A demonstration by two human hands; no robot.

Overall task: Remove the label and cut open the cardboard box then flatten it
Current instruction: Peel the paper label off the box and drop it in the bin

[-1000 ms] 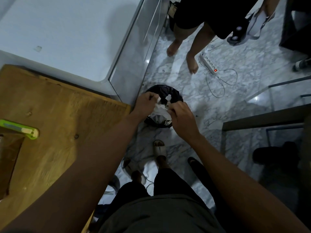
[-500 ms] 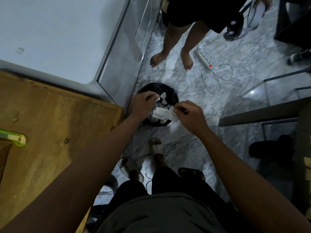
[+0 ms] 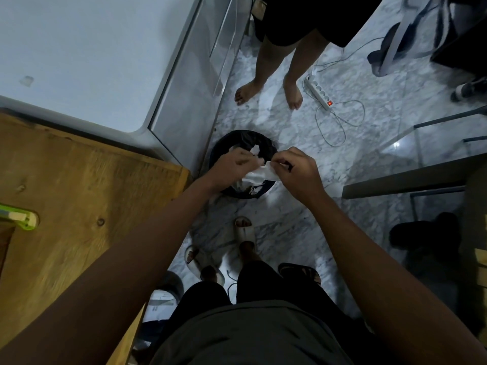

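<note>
Both hands meet at frame centre above a black-lined bin (image 3: 243, 143) on the marble floor (image 3: 369, 122), hemmed by the wooden surface (image 3: 79, 180) at left and a bystander's bare feet beyond. Between them hangs the white label (image 3: 259, 173). Left hand (image 3: 232, 164) and right hand (image 3: 297, 171) each pinch it, fingers closed on its edges. No cardboard box shows.

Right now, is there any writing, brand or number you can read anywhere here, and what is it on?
No legible text anywhere.
White label held between the left hand and right hand over the black bin: no print can be made out.
Paper on the floor: dark marks, too blurred to read.
Power strip: only a red light, no words.
</note>
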